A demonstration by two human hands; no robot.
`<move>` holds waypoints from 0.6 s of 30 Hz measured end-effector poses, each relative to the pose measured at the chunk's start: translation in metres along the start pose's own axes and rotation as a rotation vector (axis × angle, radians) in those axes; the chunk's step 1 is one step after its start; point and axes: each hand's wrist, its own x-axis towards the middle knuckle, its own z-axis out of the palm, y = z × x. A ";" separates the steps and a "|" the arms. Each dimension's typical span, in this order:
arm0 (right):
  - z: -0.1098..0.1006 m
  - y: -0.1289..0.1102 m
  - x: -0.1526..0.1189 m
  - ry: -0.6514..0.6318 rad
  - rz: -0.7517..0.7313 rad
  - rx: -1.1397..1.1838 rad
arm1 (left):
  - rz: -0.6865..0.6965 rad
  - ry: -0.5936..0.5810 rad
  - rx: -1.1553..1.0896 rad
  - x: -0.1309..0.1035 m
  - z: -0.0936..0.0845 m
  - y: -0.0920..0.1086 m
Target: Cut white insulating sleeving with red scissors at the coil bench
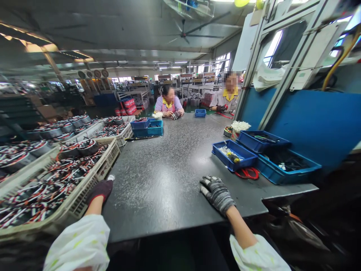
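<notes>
My right hand [217, 194], in a grey striped knit glove with pale fingertips, rests palm down on the dark tabletop [158, 180]. Its fingers are stretched out and hold nothing. At the table's left edge lies my left hand [100, 190] in a dark maroon glove, beside the pale plastic crate [113, 150]. One white fingertip of it points forward; the other fingers are mostly hidden, and no object shows in it. Wound ring-shaped parts with red, black and white wires [87, 146] fill the crate. Red-handled scissors [247, 173] lie beyond my right hand.
At the right stand a blue tray [235, 165] with small white pieces and a yellow-handled tool, and other blue bins [287, 177]. More blue bins [150, 130] are at the far left. Two co-workers [169, 103] sit across the table. A metal frame [270, 109] rises at right.
</notes>
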 end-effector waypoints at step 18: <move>0.000 0.001 0.000 -0.016 -0.006 0.007 | -0.008 -0.090 0.029 -0.012 -0.010 0.007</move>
